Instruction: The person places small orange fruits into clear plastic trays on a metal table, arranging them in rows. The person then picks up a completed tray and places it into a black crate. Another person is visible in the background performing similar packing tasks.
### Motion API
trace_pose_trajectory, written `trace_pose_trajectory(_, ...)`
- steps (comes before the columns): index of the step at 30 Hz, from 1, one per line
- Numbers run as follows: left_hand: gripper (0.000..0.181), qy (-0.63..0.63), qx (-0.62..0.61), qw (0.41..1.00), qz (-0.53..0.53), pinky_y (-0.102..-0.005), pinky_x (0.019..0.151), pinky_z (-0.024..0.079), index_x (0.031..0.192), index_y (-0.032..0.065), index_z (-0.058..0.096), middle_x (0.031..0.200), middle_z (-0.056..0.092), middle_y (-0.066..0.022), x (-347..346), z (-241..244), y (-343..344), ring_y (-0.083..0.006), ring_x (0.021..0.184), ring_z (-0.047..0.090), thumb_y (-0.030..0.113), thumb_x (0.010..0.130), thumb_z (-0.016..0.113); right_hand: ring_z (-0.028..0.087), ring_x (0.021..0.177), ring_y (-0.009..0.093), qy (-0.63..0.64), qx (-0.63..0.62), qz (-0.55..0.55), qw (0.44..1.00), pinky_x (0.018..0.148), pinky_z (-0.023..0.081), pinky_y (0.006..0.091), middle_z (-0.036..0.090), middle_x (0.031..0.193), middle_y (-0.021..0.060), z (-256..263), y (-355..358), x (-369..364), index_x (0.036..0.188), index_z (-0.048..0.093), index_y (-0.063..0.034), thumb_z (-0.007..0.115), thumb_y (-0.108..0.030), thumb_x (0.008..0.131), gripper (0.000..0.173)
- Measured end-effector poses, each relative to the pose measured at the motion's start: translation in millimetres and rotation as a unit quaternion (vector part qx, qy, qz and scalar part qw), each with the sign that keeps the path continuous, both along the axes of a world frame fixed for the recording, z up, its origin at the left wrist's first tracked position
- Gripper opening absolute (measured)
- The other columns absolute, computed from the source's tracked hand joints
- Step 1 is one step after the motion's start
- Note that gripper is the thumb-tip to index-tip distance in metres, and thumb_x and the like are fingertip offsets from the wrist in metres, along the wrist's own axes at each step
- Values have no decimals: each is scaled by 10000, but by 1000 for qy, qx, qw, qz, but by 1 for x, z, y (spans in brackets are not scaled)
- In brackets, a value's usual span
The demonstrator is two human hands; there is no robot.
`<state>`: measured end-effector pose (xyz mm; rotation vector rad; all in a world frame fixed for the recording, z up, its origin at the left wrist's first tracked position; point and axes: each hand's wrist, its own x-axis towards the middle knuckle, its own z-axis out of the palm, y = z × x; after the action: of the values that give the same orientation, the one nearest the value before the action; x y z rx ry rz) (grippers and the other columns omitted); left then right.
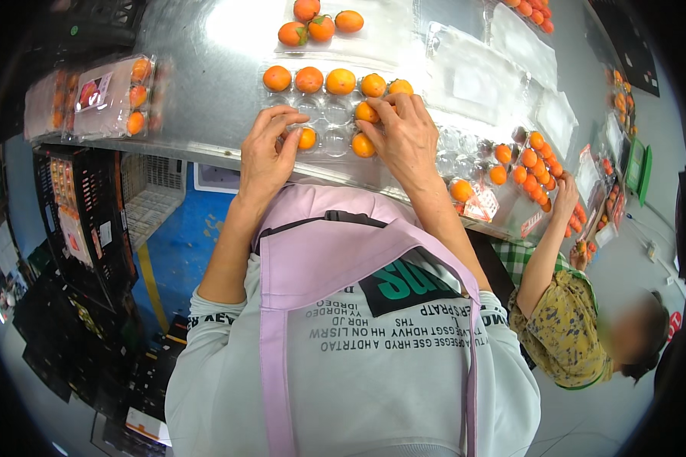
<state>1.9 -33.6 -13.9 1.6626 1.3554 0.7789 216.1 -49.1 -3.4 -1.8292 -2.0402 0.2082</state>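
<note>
A clear plastic tray point(336, 143) with round cups lies before me near the front edge of the metal table. Its far row holds several orange fruits point(340, 81). My left hand point(270, 149) curls at the tray's left side, thumb and index finger around an orange fruit point(307, 138) in the near row. My right hand point(403, 134) is at the tray's right, index fingertip on a middle-row fruit point(367, 112) and thumb against a near-row fruit point(363, 145). Its other fingers partly hide more fruit. Some cups between the hands hold nothing.
Loose fruits with green calyxes point(321, 28) lie beyond the tray. Flat clear packs point(469, 74) are at the right, filled packs point(94, 97) at the left. A co-worker's hand point(566, 197) reaches fruit at the right. Black crates point(86, 223) stand below left.
</note>
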Motion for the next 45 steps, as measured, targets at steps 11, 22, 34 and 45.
trace_pose_trajectory(11, 184, 4, -12, 1000, 20, -208, 575, 463, 1011, 81, 679, 1113, 593, -36, -6, -4, 0, -81, 718, 543, 31, 846, 614, 580, 765, 239, 38, -105, -182, 977, 666, 470, 338, 620, 875, 79, 41, -65, 109, 1037, 643, -57, 762, -193, 728, 358)
trace_pose_trajectory(22, 180, -1, 5, 1000, -9, -203, 574, 452, 1013, 72, 677, 1103, 595, -41, 1, 1, 6, -79, 705, 526, 34, 849, 612, 571, 894, 255, -66, -163, -55, 983, 795, 439, 376, 604, 949, 47, 35, -124, 128, 970, 632, -79, 756, -119, 648, 347)
trace_pose_trajectory(34, 218, -93, -82, 991, -40, -192, 585, 458, 1028, 72, 663, 1102, 586, -33, 14, 17, -3, -82, 740, 550, 16, 821, 622, 603, 961, 162, 435, -198, -141, 867, 856, 490, 295, 609, 1022, 71, 55, -113, 120, 1077, 567, 30, 698, -75, 773, 348)
trace_pose_trajectory(45, 433, -278, -174, 921, -209, -284, 737, 535, 1246, 51, 523, 1169, 546, -109, 56, 57, -5, -183, 943, 601, 109, 840, 663, 616, 853, 135, 604, -266, -87, 746, 790, 500, 287, 620, 970, 69, 50, -49, 33, 1116, 564, 24, 590, -148, 911, 270)
